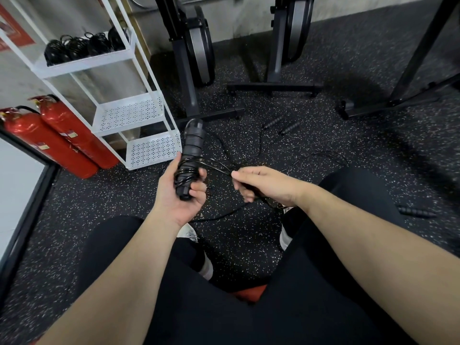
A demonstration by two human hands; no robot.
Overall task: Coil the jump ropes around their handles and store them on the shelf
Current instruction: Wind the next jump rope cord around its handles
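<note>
- Two black handles [191, 155], held side by side as one bundle, were gripped in the left hand [180, 195], whose fingers were closed around the lower end.
- Several turns of thin black rope [185, 174] were seen wound around the lower part of that bundle; the exact number could not be counted.
- The free length of the rope was pinched in the right hand [263, 185], closed on it just beside the left hand.
- Two more handles [282, 124] were seen lying on the speckled floor [249, 240] beyond the hands, near each other, with loose cord [258, 145] trailing from them.
- One further handle [417, 212] lay on the floor at the right, well apart from the others.
- One white shelf unit [146, 78] with three visible tiers stood at the left; roughly four coiled ropes [84, 44] were counted on the top tier.
- Two red fire extinguishers [59, 138] were propped beside the shelf unit.
</note>
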